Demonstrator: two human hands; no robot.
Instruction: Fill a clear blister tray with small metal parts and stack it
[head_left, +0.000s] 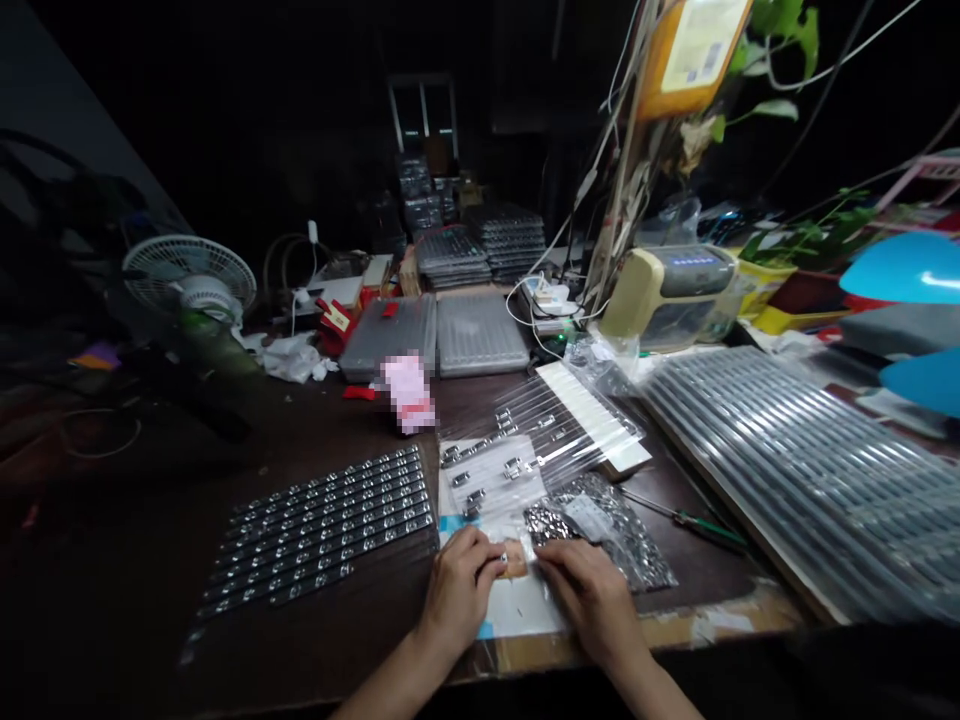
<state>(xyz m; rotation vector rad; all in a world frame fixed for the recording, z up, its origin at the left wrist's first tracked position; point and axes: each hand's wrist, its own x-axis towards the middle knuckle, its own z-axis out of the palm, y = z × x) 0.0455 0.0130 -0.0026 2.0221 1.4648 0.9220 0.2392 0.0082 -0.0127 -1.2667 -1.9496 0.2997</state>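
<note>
A small tan piece (514, 560) is seen at the bottom middle of the frame, on a white sheet (517, 610), between the left hand (457, 590) and the right hand (589, 600). Its long side seems to lie from left to right, but the light is poor and this may be wrong. The fingers (487, 550) of the left hand are held together and are pressed up to the left end of the piece, but whether it is clamped cannot be told. The fingers (551, 565) of the right hand are curled down by its right end, and a grip cannot be told there either. Many rows of shiny metal parts (322, 530) are already laid out neatly at the lower left of the frame. More metal parts (510, 450) are left loose under a clear plastic sheet (547, 420) in the middle, and a clear bag of shiny parts (600, 530) is left just beside the right hand. A screwdriver (705, 530) with a green handle is placed to the right of the bag. A big stack of long trays (787, 480) is kept at the right of the frame, and more gray trays (450, 260) are piled at the top middle.
</note>
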